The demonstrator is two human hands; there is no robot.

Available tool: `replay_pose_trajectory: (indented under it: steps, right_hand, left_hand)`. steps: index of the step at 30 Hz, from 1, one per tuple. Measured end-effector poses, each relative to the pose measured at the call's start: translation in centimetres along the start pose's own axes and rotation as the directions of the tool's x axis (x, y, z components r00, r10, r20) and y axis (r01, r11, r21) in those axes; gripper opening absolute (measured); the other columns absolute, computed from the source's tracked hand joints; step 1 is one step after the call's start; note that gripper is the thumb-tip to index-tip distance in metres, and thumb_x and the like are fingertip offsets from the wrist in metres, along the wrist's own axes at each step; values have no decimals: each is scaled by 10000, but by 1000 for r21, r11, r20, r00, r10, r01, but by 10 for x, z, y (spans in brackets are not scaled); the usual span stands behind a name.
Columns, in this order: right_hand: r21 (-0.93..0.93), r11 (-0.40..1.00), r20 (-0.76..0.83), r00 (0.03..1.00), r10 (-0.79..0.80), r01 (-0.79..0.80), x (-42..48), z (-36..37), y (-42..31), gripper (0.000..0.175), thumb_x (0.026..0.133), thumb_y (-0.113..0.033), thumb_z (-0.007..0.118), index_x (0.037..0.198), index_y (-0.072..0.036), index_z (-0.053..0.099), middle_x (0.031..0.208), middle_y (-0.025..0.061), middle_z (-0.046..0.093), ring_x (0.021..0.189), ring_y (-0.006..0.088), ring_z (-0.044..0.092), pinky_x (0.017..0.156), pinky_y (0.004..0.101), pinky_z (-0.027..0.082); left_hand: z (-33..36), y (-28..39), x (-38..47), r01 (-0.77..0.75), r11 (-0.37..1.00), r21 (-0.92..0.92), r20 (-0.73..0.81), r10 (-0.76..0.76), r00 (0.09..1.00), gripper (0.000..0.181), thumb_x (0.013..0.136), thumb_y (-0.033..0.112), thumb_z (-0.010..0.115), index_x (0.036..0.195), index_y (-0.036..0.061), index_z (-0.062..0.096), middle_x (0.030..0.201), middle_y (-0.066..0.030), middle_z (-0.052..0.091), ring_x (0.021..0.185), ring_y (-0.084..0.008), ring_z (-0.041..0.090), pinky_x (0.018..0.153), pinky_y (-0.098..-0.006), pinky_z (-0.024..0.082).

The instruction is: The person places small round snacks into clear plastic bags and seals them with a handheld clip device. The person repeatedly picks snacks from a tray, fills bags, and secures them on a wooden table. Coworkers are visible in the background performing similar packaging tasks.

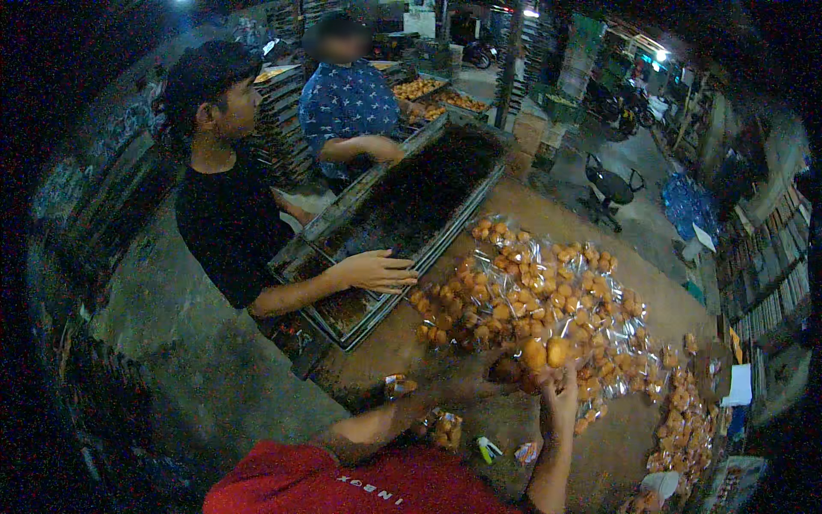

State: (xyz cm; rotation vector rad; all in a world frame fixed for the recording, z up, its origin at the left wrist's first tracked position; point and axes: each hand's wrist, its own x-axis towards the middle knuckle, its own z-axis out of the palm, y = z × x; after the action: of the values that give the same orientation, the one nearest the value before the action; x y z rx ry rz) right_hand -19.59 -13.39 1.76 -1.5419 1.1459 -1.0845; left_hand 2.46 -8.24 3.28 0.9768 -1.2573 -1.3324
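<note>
My right hand [560, 393] pinches a clear plastic bag of round golden-brown baked balls [546, 352], raised over the brown tabletop [443, 369]. My left hand [491, 378] reaches in from the left beside that bag. It is dark and blurred, so its grip is unclear. Just beyond both hands spreads a heap of similar filled clear bags [546, 289]. Close to my red shirt lie a green-and-white stapler [489, 450], a small printed packet [526, 453] and a filled bag [447, 429]. Another small bag [401, 385] sits near the left table edge.
A large dark metal tray [411, 199] rests across the table's far left, with a black-shirted co-worker's hand [379, 272] on its rim. Another person [350, 109] in patterned blue stands behind it. More bags [684, 424] line the right side. A dark chair [613, 183] stands beyond.
</note>
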Motion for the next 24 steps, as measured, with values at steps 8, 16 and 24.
replay_pose_trajectory:
  steps: [8, 16, 24]
  right_hand:
    - [278, 938, 219, 964, 148, -207, 14, 7, -26, 403, 903, 44, 710, 1285, 4, 587, 1260, 119, 667, 1113, 226, 663, 972, 358, 540]
    - [267, 961, 147, 989, 29, -68, 20, 10, -1, 511, 892, -22, 760, 1362, 3, 563, 1292, 121, 665, 1154, 255, 661, 1005, 397, 548]
    - [310, 950, 14, 1000, 22, -25, 34, 17, 26, 603, 780, -264, 916, 1238, -4, 622, 1241, 128, 674, 1115, 260, 665, 892, 383, 581]
  left_hand:
    - [-9, -13, 9, 13, 998, -57, 21, -12, 1000, 605, 882, 59, 755, 1437, 32, 515, 1276, -105, 690, 1154, -179, 645, 1027, -359, 519]
    - [-20, -31, 32, 4, 991, -133, 89, 8, 996, 624, 888, 13, 732, 1466, 33, 497, 1291, -98, 686, 1171, -164, 633, 1040, -352, 514]
    - [-42, -54, 44, -180, 970, 163, 178, 151, 972, 697, 864, 105, 781, 1482, 31, 467, 1390, -81, 627, 1226, -145, 574, 1006, -338, 511]
